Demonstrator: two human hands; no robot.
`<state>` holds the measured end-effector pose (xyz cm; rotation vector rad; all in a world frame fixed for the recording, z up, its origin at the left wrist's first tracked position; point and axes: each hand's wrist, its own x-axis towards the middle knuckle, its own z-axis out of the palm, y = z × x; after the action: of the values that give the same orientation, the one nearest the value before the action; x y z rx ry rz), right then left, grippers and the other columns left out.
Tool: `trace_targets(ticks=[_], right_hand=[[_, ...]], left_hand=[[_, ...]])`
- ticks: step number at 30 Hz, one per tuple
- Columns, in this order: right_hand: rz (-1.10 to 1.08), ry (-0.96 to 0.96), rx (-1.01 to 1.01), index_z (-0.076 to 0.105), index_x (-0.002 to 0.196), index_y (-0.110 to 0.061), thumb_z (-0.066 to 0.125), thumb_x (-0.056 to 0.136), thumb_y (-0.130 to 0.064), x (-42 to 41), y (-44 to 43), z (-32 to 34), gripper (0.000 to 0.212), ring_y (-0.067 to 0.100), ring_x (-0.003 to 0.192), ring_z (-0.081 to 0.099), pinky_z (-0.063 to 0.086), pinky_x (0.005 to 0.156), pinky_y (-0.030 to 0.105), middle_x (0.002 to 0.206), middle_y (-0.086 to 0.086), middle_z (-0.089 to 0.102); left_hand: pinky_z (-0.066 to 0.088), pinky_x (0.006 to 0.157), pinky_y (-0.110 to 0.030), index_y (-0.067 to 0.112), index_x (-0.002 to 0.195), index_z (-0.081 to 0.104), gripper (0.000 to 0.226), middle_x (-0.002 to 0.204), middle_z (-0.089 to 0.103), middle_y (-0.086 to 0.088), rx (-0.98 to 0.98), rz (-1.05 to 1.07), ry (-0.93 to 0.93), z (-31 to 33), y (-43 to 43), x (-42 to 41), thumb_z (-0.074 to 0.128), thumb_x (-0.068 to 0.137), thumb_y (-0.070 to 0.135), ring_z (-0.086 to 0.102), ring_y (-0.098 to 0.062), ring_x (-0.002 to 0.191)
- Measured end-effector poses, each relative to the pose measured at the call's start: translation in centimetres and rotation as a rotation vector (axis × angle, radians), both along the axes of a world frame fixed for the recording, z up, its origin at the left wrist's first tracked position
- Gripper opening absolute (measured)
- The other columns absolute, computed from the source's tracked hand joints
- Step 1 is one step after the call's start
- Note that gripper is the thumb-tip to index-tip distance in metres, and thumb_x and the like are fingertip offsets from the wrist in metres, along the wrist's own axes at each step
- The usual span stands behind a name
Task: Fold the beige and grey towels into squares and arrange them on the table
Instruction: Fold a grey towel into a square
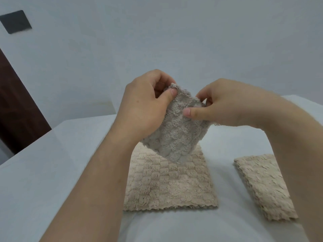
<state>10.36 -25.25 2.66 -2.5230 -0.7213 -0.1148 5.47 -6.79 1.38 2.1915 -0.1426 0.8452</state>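
Left forearm [83,189] reaches up from the bottom edge over the white counter [52,172]. The left hand [141,109] pinches the upper left corner of the grey towel [176,137], thumb on the front and fingers curled behind. The right hand [220,105] pinches the top right edge the same way, with the right forearm [300,145] arching in from the right. The grey towel hangs in the air between the hands, over the far end of the flat beige towel [167,186] and, as far as I can tell, clear of it. Well apart to the right lies the folded beige towel [265,186].

The grey towel is plush and limp, so I judge the main risk to be a skewed fold. If either pinch shifts, the edges may slide out of line and the square come out crooked. A dropped corner could also let it fall on the flat beige towel and rumple that one. How many layers the grey towel has now is not clear.

No container shows; every towel sits on the counter or in the hands.
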Motion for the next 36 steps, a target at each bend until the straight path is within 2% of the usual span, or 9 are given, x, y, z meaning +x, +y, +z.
trace_targets(ticks=[4, 7, 9, 12, 17, 25, 27, 31, 36], right_hand=[[-0.036, 0.002, -0.155, 0.065, 0.079, -0.007, 0.065, 0.086, -0.064, 0.6, 0.2, -0.7, 0.058, 0.022, 0.06, 0.055, 0.044, 0.059, 0.03, 0.066, 0.009, 0.06], [0.021, -0.034, -0.151, 0.046, 0.065, -0.009, 0.068, 0.087, -0.058, 0.1, 0.2, -0.4, 0.058, 0.022, 0.054, 0.041, 0.034, 0.054, 0.03, 0.063, 0.01, 0.044], [0.124, -0.076, -0.142, 0.058, 0.074, -0.007, 0.068, 0.085, -0.06, -0.5, 0.2, 0.1, 0.055, 0.026, 0.062, 0.052, 0.044, 0.057, 0.036, 0.081, 0.018, 0.059], [0.219, -0.095, -0.16, 0.07, 0.096, -0.02, 0.062, 0.08, -0.069, -1.6, 0.1, 0.4, 0.052, 0.023, 0.086, 0.065, 0.055, 0.079, 0.044, 0.107, 0.005, 0.065], [0.328, -0.054, -0.134, 0.057, 0.087, -0.049, 0.059, 0.077, -0.074, -2.6, 0.3, 0.7, 0.027, -0.025, 0.077, 0.049, 0.037, 0.068, 0.016, 0.112, -0.027, 0.046], [0.243, -0.029, -0.149, 0.052, 0.135, -0.047, 0.055, 0.081, -0.075, -0.8, 0.1, -0.4, 0.061, 0.001, 0.108, 0.055, 0.04, 0.077, 0.019, 0.128, -0.023, 0.05], [0.273, -0.044, -0.161, 0.053, 0.127, -0.052, 0.056, 0.081, -0.074, -0.9, 0.4, -0.5, 0.051, 0.001, 0.106, 0.054, 0.043, 0.079, 0.019, 0.123, -0.023, 0.047], [0.434, -0.23, -0.022, 0.054, 0.078, -0.045, 0.061, 0.08, -0.067, -1.7, 1.0, -0.3, 0.023, -0.002, 0.112, 0.042, 0.039, 0.088, 0.021, 0.124, -0.023, 0.045], [0.566, -0.346, 0.142, 0.058, 0.074, -0.039, 0.07, 0.086, -0.052, -2.6, 1.8, -0.3, 0.021, 0.002, 0.115, 0.048, 0.037, 0.089, 0.016, 0.123, -0.025, 0.052]], left_hand=[[0.048, 0.07, -0.012, 0.032, 0.096, 0.065, 0.012, 0.09, 0.068, 0.014, 0.027, 0.087, -0.017, 0.0, 0.4, 0.2, 0.063, 0.1, 0.021, 0.064, 0.002, 0.082], [0.047, 0.072, -0.014, 0.031, 0.101, 0.062, 0.015, 0.092, 0.066, 0.014, -0.012, 0.15, -0.063, -0.1, 0.7, 0.5, 0.058, 0.101, 0.016, 0.062, 0.002, 0.084], [0.047, 0.072, -0.015, 0.029, 0.106, 0.059, 0.015, 0.095, 0.065, 0.013, -0.073, 0.194, -0.092, -0.1, 1.0, 0.7, 0.056, 0.102, 0.015, 0.062, 0.0, 0.085], [0.043, 0.059, -0.007, 0.026, 0.114, 0.049, 0.018, 0.099, 0.062, 0.009, -0.169, 0.2, -0.099, -0.2, 1.5, 0.8, 0.053, 0.103, 0.013, 0.058, 0.001, 0.078], [0.038, 0.053, -0.005, 0.025, 0.114, 0.043, 0.019, 0.097, 0.059, 0.006, -0.218, 0.208, -0.059, -0.5, 2.3, 1.3, 0.051, 0.103, 0.012, 0.052, -0.001, 0.073], [0.037, 0.053, -0.016, 0.027, 0.111, 0.045, 0.021, 0.091, 0.055, 0.007, -0.377, 0.178, -0.074, 0.0, 3.5, 2.0, 0.05, 0.103, 0.008, 0.048, -0.002, 0.062], [0.037, 0.053, -0.015, 0.026, 0.111, 0.045, 0.022, 0.09, 0.055, 0.009, -0.401, 0.167, -0.061, 0.1, 3.7, 2.1, 0.05, 0.102, 0.007, 0.048, -0.003, 0.063], [0.043, 0.065, -0.028, 0.03, 0.107, 0.043, 0.024, 0.096, 0.059, 0.004, -0.4, 0.15, -0.029, -0.3, 4.0, 2.0, 0.048, 0.101, 0.008, 0.053, -0.011, 0.073], [0.042, 0.067, -0.034, 0.033, 0.104, 0.041, 0.025, 0.101, 0.063, -0.004, -0.41, 0.096, 0.024, -0.7, 3.9, 2.0, 0.047, 0.101, 0.009, 0.055, -0.016, 0.078]])
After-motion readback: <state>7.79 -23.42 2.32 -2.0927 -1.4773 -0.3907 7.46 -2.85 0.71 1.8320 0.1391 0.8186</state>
